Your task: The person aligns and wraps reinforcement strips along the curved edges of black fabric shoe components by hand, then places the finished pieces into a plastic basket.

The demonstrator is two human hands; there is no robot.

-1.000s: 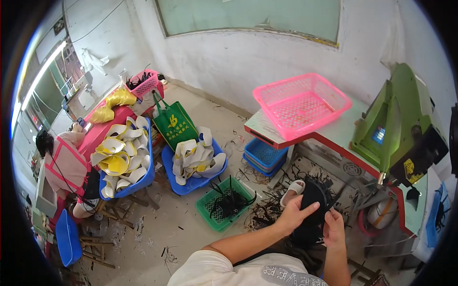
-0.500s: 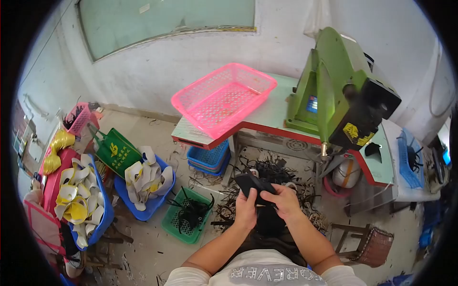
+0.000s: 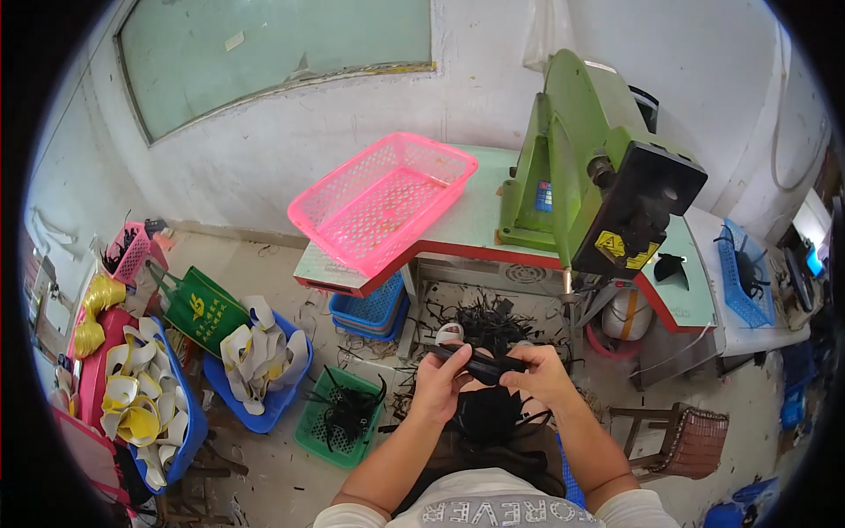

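Note:
A dark, flat piece (image 3: 482, 363) is stretched between my two hands, in front of my body. My left hand (image 3: 443, 384) grips its left end with the thumb on top. At the other end, my right hand (image 3: 539, 377) has its fingers closed on the same piece. More black material (image 3: 487, 414) lies on my lap just below the hands. The exact shape of the held piece is hard to make out.
A pink basket (image 3: 387, 202) sits on the table by a green machine (image 3: 576, 167). Blue baskets (image 3: 374, 308) are stacked below; a green basket (image 3: 341, 418) and tubs of white-yellow pieces (image 3: 264, 352) are at left. A stool (image 3: 691, 440) stands right; scraps cover the floor.
The view has swung right, so the machine and baskets sit further left. My hands have come level on either side of the dark piece, which now lies flatter and more edge-on.

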